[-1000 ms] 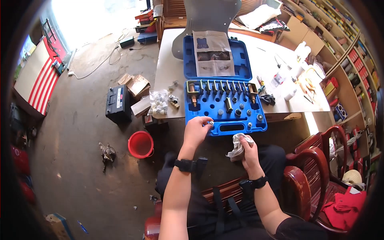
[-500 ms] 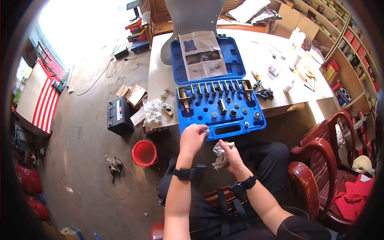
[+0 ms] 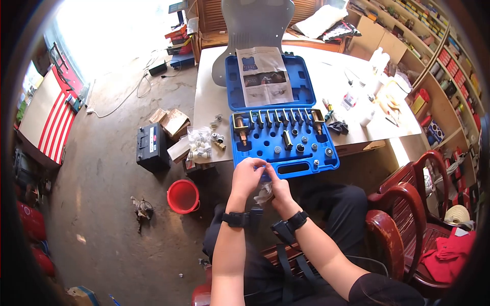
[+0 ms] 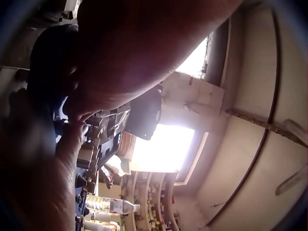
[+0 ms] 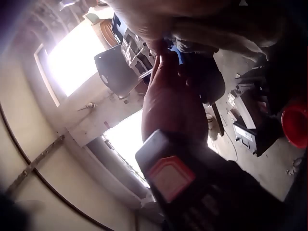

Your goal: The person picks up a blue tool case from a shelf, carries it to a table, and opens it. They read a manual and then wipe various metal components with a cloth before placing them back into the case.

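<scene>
My left hand (image 3: 246,176) is at the front edge of an open blue tool case (image 3: 269,142), thumb and finger pinching a small metal piece that the meeting fingers now mostly hide. Against those fingertips comes my right hand (image 3: 282,193), which grips a crumpled whitish cloth (image 3: 263,196) hanging below it. In the right wrist view the cloth (image 5: 236,36) drapes across the top. Rows of metal plates, two threaded pullers and several round fittings sit in the case's slots. A printed sheet (image 3: 265,76) leans on the raised lid.
The case lies on a white table (image 3: 206,104). Left of it are a bag of white parts (image 3: 199,145) and loose fittings; bottles (image 3: 366,118) stand at the right. A battery (image 3: 152,148) and a red bucket (image 3: 182,197) are on the floor. Wooden chairs (image 3: 388,234) stand at the right.
My right hand has moved left and up with the cloth, from beside my left hand to meet its fingertips. The left hand has stayed at the case's front edge, its small metal piece now covered.
</scene>
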### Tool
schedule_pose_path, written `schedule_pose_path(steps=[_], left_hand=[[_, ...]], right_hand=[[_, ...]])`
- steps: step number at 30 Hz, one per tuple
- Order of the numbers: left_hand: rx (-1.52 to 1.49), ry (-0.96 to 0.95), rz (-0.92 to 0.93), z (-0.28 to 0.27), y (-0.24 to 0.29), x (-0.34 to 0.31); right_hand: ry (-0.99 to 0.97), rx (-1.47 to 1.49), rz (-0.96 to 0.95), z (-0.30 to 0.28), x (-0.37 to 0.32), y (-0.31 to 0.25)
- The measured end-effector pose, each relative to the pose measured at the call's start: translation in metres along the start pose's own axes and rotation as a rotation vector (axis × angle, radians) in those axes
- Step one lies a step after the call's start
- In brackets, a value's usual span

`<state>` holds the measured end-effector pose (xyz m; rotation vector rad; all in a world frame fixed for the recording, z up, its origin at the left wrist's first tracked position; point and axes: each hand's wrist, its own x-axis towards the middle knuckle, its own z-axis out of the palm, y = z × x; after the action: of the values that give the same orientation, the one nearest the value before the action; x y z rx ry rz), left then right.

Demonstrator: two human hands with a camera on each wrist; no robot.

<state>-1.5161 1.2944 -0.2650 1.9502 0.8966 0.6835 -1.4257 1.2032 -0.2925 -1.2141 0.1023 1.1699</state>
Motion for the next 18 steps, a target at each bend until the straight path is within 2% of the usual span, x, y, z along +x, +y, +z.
schedule_pose_path(steps=[1,2,4,10,14,18], left_hand=[[0.018,-0.013,-0.033,0.001,0.001,-0.001],[0.010,-0.012,-0.033,0.001,0.001,0.000],[0.067,-0.012,-0.031,0.003,0.002,0.000],[0.097,-0.019,-0.011,0.003,0.002,0.000],[0.087,-0.014,0.001,0.003,0.000,0.000],[0.069,0.023,0.016,0.007,-0.006,0.000]], right_hand=[[0.061,-0.130,-0.070,0.001,-0.002,-0.001],[0.065,-0.137,-0.073,0.001,-0.001,0.001],[0.096,-0.103,-0.207,0.004,0.004,0.008],[0.177,-0.138,-0.144,0.010,0.003,0.006],[0.159,-0.130,-0.256,0.013,0.000,0.008],[0.172,-0.274,-0.107,0.008,0.001,0.001]])
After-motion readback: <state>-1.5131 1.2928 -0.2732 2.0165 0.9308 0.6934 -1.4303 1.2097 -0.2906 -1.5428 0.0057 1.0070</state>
